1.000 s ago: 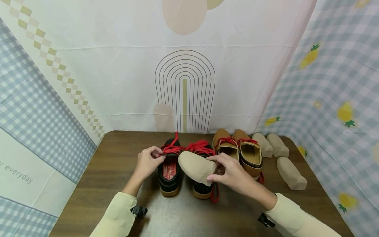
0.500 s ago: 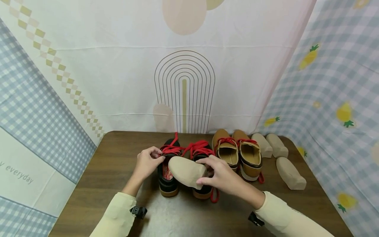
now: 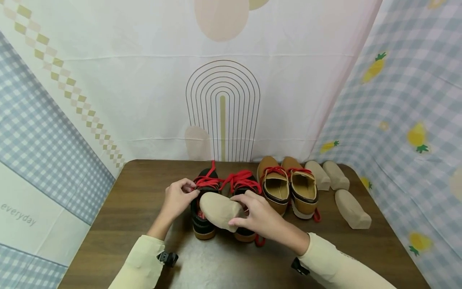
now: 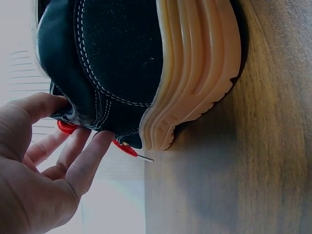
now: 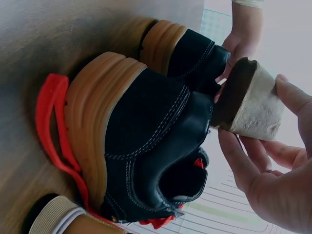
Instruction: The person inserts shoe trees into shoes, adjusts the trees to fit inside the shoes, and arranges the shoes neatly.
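My left hand pinches the opening of the left black shoe, by its tongue and red laces. In the left wrist view the thumb lies at the collar of the shoe, with the fingers below. My right hand grips a beige moulded shoe insert by its squared heel end. The rounded toe of the insert points left, over the left shoe's opening, and covers part of both black shoes. Beside it stands the right black shoe, also with red laces; its opening shows in the right wrist view.
Two tan shoes with red laces stand close on the right. Further right, several more beige inserts lie on the brown wooden table. A printed cloth hangs behind the table's back edge.
My right hand has carried the insert left and slightly down, from above the right black shoe to over the left one. My left hand stays at the shoe.
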Motion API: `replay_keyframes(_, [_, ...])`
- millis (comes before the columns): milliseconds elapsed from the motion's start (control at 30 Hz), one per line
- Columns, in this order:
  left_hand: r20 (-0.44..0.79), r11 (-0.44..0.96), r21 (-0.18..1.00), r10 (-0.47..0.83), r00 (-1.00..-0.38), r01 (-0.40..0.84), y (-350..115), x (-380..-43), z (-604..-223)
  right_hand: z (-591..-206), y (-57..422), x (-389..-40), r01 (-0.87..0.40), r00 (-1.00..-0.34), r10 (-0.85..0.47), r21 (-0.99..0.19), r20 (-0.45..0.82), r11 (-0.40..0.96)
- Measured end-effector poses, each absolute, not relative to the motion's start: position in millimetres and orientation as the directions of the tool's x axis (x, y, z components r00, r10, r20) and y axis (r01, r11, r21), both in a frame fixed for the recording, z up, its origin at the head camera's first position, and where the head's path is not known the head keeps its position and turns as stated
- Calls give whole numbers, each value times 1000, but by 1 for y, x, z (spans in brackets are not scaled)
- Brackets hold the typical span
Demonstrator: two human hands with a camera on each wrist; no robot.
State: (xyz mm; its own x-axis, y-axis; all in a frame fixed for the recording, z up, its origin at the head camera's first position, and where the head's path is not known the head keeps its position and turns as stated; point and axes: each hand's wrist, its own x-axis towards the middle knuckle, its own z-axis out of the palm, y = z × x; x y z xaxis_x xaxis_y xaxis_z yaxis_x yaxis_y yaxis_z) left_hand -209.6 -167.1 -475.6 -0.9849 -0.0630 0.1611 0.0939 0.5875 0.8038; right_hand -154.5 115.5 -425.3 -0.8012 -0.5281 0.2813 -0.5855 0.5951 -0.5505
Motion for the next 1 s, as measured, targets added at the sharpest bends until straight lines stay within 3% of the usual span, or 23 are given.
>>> replay_keyframes(633, [175,587,802,-60,-983,107,-166,-208,-473,-417,83,-153,-546,-837,-507,-381,206,746])
replay_keyframes(1000, [175,594,797,-58,-983,107,-166,-207,-474,-412,69,-156,-539,-841,-511,-346,175,768])
